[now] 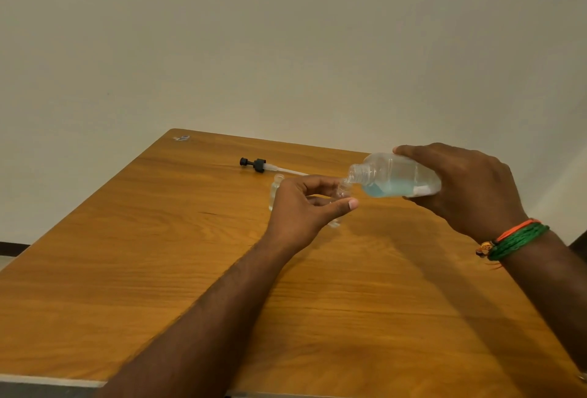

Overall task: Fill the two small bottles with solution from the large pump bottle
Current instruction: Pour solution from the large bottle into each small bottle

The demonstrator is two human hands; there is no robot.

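Just above small bottle (341, 194), pinched in left hand (305, 207): large bottle (394, 180), gripped by right hand (467, 188), tipped mouth-down; needed slow tilt, mouths aligned, pump head (257, 165) well behind

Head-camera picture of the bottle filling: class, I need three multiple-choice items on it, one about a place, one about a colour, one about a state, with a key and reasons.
1. Where does the pump head lie?
A. On the table, beyond the hands
B. Screwed on the large bottle
C. In the left hand

2. What colour is the solution in the large bottle?
A. Red
B. Light blue
C. Yellow

3. How is the large bottle held?
A. Upright on the table
B. Upside down over the floor
C. Tilted, mouth toward a small bottle

Key: 1 A, it rests on the table past both hands. 2 B, the pooled liquid looks blue. 3 C, the right hand tips it toward the small bottle in the left hand.
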